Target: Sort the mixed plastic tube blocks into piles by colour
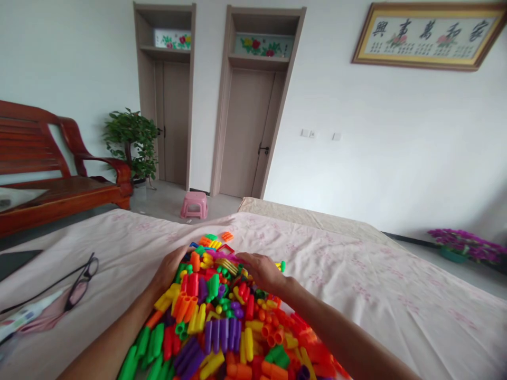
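Note:
A large heap of plastic building blocks in orange, green, purple, yellow and red lies on the cloth in front of me. Many are short tubes joined side by side. My left hand rests along the heap's far left edge, its fingers stretched forward and partly hidden. On the far right side, my right hand reaches over the blocks with extended fingers touching them. Between the hands are a pink piece, a red square frame and a yellowish striped piece. Neither hand visibly grips a block.
A pale flowered cloth covers the surface. Eyeglasses and a whitish device lie at left. Beyond are a pink stool, a wooden bench, a potted plant and purple flowers.

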A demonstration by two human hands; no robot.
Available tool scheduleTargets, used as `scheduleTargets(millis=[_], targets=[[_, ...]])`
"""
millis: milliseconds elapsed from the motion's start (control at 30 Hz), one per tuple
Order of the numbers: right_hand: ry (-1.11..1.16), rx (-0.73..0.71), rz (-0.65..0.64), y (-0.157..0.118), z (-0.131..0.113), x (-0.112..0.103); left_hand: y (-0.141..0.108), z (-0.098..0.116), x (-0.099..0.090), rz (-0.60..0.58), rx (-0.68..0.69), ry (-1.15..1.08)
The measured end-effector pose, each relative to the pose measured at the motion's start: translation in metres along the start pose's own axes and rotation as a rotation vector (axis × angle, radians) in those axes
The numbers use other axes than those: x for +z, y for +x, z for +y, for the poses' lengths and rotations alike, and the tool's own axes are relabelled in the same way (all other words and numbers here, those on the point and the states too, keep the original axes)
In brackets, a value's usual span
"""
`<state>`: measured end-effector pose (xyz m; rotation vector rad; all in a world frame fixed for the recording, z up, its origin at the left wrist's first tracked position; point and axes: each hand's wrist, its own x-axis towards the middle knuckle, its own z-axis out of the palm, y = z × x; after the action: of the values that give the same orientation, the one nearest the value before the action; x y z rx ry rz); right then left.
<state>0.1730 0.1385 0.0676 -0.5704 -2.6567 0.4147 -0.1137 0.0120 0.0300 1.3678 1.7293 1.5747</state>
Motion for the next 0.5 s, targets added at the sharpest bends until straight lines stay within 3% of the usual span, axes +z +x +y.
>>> scheduleTargets(millis=[67,167,233,300,400,500], targets=[[0.006,0.028,0.076,0.009,0.006,-0.004,0.000,-0.002,-0.004,0.042,-0.016,0.009],[-0.057,0.270,0.211,0.034,0.021,-0.007,0.003,-0.010,-0.006,0.081,-0.034,0.013],[-0.145,0.441,0.224,0.053,0.031,-0.005,0.007,-0.016,-0.005,0.096,-0.043,0.002],[-0.223,0.520,0.187,0.071,0.037,0.000,0.012,-0.022,-0.005,0.102,-0.046,-0.021],[-0.257,0.518,0.088,0.089,0.038,0.015,0.017,-0.030,-0.003,0.110,-0.044,-0.062],[-0.225,0.381,0.012,0.096,0.032,0.032,0.018,-0.035,-0.001,0.165,-0.049,-0.095]])
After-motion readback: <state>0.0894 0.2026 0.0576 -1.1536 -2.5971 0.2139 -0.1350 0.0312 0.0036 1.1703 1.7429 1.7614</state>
